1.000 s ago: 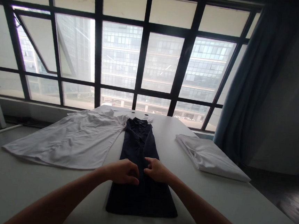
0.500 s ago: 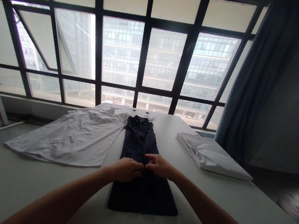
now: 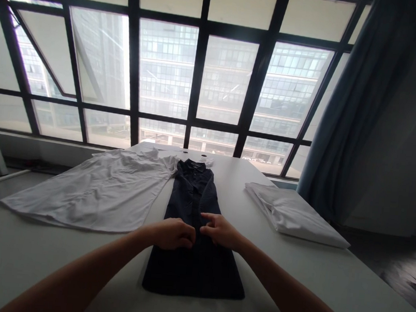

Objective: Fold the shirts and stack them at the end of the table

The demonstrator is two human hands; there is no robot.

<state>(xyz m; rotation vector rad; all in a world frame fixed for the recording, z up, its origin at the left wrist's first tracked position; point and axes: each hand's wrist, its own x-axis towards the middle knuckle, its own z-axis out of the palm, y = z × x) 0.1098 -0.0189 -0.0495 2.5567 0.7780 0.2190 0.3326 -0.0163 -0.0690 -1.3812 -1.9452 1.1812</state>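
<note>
one spread, wrinkled white cloth garment (image 3: 95,192) lies leftmost on one flat white table (image 3: 328,283). the curled left hand (image 3: 175,234) and index-extended right hand (image 3: 220,231) are about equally near one long navy cloth garment (image 3: 195,271) beneath them, its long axis running away to its collar (image 3: 192,164); whether either pinches fabric i cannot tell. rightmost lies one folded white cloth bundle (image 3: 295,216)

This looks like an office, with gridded windows (image 3: 198,68) facing a glass-fronted building (image 3: 294,90).
</note>
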